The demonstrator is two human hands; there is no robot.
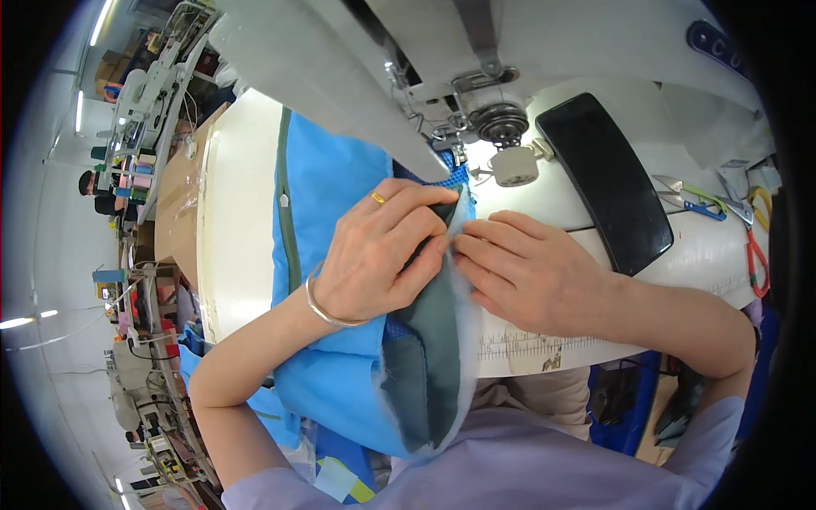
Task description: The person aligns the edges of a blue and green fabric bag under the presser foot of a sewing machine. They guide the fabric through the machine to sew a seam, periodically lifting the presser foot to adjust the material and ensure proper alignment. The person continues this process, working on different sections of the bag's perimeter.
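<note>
Right, I'm watching through the head camera, and the blue fabric piece (327, 382) is front and centre, spread over the pale tabletop (242, 161) with its far corner up by the presser foot (460, 158) and its lower end hanging over the near edge. The left hand (378, 246), wearing a yellow ring (377, 198) and a silvery bangle (327, 306), has thumb and fingertips pinched on the fold of the dark green lining (438, 336). Over to the right hand (531, 272): fingers close together, tips against the pale raw edge (465, 340); whether it grips from beneath, I can't tell. And there's a dark zip (286, 212) down the left of the blue, its pull pale. Now for the writing! On the sewing machine (306, 64) I get a dark badge (716, 44) with light lettering, cut short by the lens rim. Along the near edge of the tabletop, a printed ruler (518, 347) shows fine ticks and numerals, with a brown scuff across it. The glossy black slab (605, 183) right of the needle area shows me no lettering, and past it lie red-handled scissors (756, 263).
</note>
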